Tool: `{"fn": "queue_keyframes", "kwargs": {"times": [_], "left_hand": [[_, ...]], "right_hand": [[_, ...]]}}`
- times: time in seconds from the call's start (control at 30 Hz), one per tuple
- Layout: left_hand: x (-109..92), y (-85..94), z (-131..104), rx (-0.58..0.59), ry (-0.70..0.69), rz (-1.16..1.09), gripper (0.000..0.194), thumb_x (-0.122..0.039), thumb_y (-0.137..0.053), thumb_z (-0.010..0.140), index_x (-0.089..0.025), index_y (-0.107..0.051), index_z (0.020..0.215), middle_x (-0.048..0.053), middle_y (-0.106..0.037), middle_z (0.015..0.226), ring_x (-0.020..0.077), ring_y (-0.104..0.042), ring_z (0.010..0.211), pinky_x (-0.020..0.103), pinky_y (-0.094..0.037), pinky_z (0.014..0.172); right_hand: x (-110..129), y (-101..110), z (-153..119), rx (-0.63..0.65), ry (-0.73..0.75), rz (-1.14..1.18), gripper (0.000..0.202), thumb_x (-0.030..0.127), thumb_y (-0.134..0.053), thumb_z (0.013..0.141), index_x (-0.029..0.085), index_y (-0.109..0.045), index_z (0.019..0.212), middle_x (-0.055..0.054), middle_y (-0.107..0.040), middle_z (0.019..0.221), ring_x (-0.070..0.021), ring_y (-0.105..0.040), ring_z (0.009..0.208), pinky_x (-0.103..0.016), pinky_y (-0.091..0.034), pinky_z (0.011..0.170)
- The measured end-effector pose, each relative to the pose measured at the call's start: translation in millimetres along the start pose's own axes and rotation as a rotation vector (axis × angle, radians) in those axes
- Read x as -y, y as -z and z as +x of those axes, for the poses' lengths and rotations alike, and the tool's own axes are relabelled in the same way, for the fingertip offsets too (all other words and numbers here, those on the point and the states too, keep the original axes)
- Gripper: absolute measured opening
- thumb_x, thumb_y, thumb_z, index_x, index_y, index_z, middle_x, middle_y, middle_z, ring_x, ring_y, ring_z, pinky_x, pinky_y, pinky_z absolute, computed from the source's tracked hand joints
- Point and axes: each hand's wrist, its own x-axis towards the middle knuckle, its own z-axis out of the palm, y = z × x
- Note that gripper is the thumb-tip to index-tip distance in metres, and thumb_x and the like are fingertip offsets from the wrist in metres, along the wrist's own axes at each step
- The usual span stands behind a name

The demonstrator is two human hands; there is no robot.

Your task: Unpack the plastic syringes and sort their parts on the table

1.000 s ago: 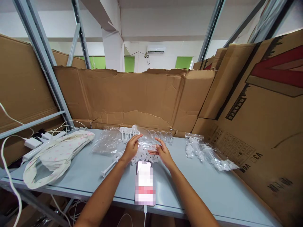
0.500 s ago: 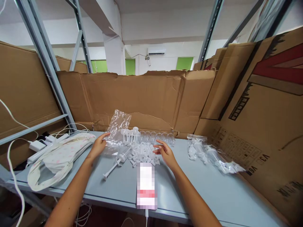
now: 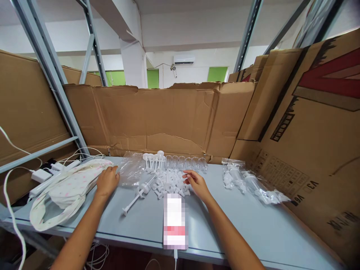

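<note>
My left hand [image 3: 108, 181] is at the left edge of a clear plastic bag [image 3: 131, 169] lying flat on the grey shelf; its fingers are bent and whether they grip anything is hidden. Beside a heap of small white plastic pieces [image 3: 171, 182], my right hand [image 3: 196, 183] hovers with fingers apart, holding nothing. White plungers [image 3: 154, 160] stand behind the heap, with a row of clear cylinders [image 3: 185, 162] to their right. An assembled syringe-like piece [image 3: 140, 194] lies left of the heap. In front rests a phone [image 3: 176, 221] with a blurred screen.
A white spotted cloth bag [image 3: 67, 187] lies at the left beside a power strip [image 3: 42, 187] and cables. Filled clear bags [image 3: 253, 182] are at the right. Cardboard walls [image 3: 157, 116] enclose the back and sides, with metal posts at both sides.
The clear plastic bag, raised before, now lies flatter. My left hand has moved left and down, toward the cloth bag. My right hand has barely moved.
</note>
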Motion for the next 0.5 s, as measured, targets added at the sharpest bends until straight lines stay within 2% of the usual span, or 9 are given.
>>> {"fn": "queue_keyframes", "kwargs": {"times": [0.17,0.27,0.33,0.4,0.5], "left_hand": [[-9,6.8,-3,-0.133,0.002,-0.016,0.039,-0.033,-0.034,0.086,-0.017,-0.057,0.113,0.012,-0.059,0.114,0.0296,-0.052,0.103,0.040,-0.038,0.085],[-22,14.4,-12,-0.190,-0.115,-0.110,0.037,-0.033,-0.033,0.087,-0.018,-0.059,0.109,0.010,-0.061,0.113,0.0268,-0.051,0.106,0.038,-0.035,0.088],[-37,19.0,-23,-0.142,-0.238,-0.181,0.036,-0.038,-0.035,0.087,-0.019,-0.060,0.106,0.009,-0.063,0.111,0.0249,-0.053,0.104,0.036,-0.035,0.088],[-55,21.2,-37,-0.046,-0.341,-0.229,0.039,-0.047,-0.039,0.085,-0.021,-0.061,0.103,0.008,-0.065,0.107,0.0244,-0.056,0.100,0.035,-0.035,0.086],[-78,18.9,-54,0.087,-0.408,-0.228,0.048,-0.054,-0.046,0.079,-0.021,-0.059,0.111,0.010,-0.067,0.101,0.0275,-0.057,0.096,0.038,-0.035,0.084]], "right_hand": [[1,0,0,0.001,0.000,-0.008,0.035,0.049,-0.052,0.078,0.020,-0.062,0.095,-0.003,-0.064,0.080,-0.0156,-0.063,0.064,-0.034,-0.051,0.066],[1,0,0,0.006,-0.001,-0.021,0.034,0.048,-0.052,0.079,0.020,-0.063,0.094,-0.003,-0.064,0.080,-0.0155,-0.063,0.063,-0.034,-0.050,0.066],[2,0,-1,0.008,-0.002,-0.032,0.034,0.048,-0.051,0.079,0.020,-0.063,0.094,-0.003,-0.064,0.080,-0.0158,-0.063,0.063,-0.034,-0.050,0.066],[3,0,-2,0.006,-0.004,-0.041,0.034,0.049,-0.051,0.079,0.021,-0.063,0.094,-0.003,-0.065,0.080,-0.0162,-0.063,0.064,-0.035,-0.050,0.067],[4,-1,-2,0.003,-0.007,-0.046,0.034,0.049,-0.052,0.078,0.021,-0.064,0.093,-0.003,-0.065,0.079,-0.0165,-0.063,0.064,-0.035,-0.051,0.066]]}}
